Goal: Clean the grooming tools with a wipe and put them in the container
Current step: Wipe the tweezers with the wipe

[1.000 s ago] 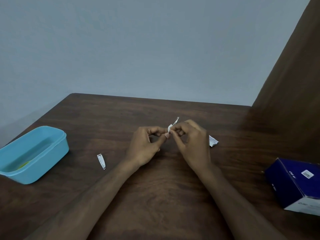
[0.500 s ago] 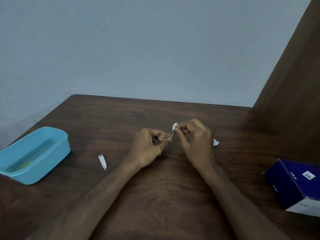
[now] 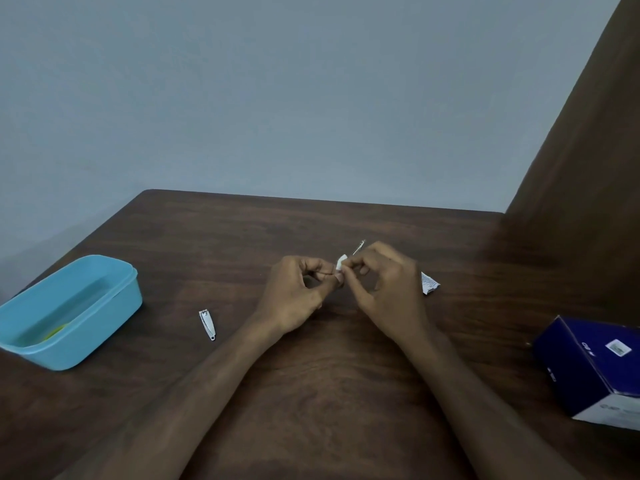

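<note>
Left hand (image 3: 294, 292) pinches a thin metal tool (image 3: 358, 247) steady — right hand (image 3: 384, 289) fingertips clamp folded wipe (image 3: 341, 263) around its shaft, likely to rub it. Nail clipper (image 3: 207, 324) waits on table (image 3: 346, 393), blue container (image 3: 114, 303) far left.

text: none readable | blue box (image 3: 588, 365): white marks and small label, too blurred to read | torn packet (image 3: 429, 284): fine print, too small to read
</note>
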### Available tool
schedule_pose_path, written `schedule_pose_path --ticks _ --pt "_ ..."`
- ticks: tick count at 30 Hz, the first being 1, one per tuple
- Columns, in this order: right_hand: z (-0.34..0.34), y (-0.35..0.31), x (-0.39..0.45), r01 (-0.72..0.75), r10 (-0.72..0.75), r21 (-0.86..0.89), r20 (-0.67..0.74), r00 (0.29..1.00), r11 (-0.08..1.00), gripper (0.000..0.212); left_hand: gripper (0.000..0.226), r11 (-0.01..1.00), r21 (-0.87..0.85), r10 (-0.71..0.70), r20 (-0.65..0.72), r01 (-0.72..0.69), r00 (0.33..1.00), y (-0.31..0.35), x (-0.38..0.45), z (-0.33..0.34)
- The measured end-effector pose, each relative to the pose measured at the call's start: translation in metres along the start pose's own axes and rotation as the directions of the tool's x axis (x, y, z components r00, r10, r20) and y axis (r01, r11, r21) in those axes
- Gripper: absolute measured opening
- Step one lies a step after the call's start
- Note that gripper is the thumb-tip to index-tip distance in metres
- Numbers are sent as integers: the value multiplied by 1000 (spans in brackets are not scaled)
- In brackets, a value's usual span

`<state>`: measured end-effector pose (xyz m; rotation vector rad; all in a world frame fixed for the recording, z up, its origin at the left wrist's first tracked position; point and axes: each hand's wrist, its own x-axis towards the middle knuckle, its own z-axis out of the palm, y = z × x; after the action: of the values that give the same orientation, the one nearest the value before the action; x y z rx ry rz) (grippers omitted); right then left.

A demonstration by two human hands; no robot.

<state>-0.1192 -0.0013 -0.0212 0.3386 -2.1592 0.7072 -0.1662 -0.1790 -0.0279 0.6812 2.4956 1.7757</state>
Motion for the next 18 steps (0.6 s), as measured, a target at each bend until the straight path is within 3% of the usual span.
schedule_pose_path --ticks 4,9,14,18 --pt "-4 15 10 -181 178 -10 -135 975 983 10 7 999 44 -11 -11 12 1000 -1 0 1" --pt "-5 7 2 -48 47 -35 -27 999 998 9 5 999 35 -7 -7 8 1000 -1 0 0" --pt "-8 17 10 -145 139 -33 -151 979 989 10 7 999 42 -11 -18 11 1000 -1 1 2" --pt "-2 10 3 19 -19 -43 -15 1000 999 10 5 999 36 -1 -1 1 1000 1 0 0"
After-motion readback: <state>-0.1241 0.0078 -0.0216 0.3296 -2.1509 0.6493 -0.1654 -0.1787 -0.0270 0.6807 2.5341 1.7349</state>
